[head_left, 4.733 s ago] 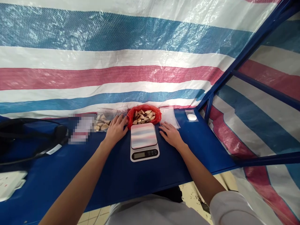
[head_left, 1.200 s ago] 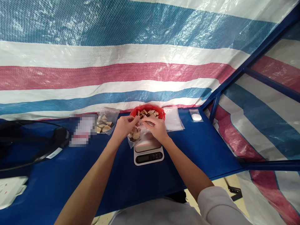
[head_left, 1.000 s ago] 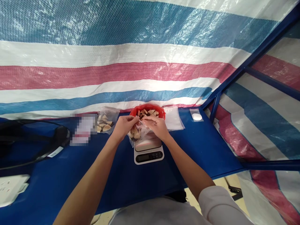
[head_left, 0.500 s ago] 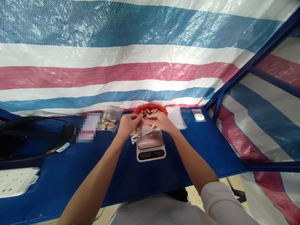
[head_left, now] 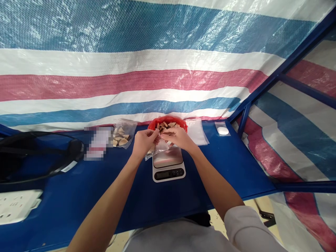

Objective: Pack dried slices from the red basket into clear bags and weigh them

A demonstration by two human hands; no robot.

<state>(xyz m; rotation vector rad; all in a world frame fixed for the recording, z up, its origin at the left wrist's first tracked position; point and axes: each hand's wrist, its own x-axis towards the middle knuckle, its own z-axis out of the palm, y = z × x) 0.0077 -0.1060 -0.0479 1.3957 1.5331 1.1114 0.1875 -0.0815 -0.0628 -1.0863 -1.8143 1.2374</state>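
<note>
Both hands pinch the top edge of a clear plastic bag (head_left: 160, 147), which hangs over the scale with pale pieces partly visible in its lower left. My left hand (head_left: 145, 141) is closed on the left part of that edge. On the right part, my right hand (head_left: 178, 137) is closed with its fingertips close to the left ones. Below the bag stands a white digital scale (head_left: 168, 168) with a dark display. Just behind my hands, a red bag or bowl (head_left: 153, 123) holds many brown and cream dried slices (head_left: 166, 125).
Left of my hands lies a filled clear bag of slices (head_left: 121, 136). Flat clear bags (head_left: 197, 132) rest to the right, and a white round object on a small bag (head_left: 222, 130) lies farther right. A black headset (head_left: 76, 148) and a white power strip (head_left: 18, 206) occupy the left side.
The bag has tilted slightly, and its contents show less behind my left hand. Both hands keep their pinch at nearly the same spot.
</note>
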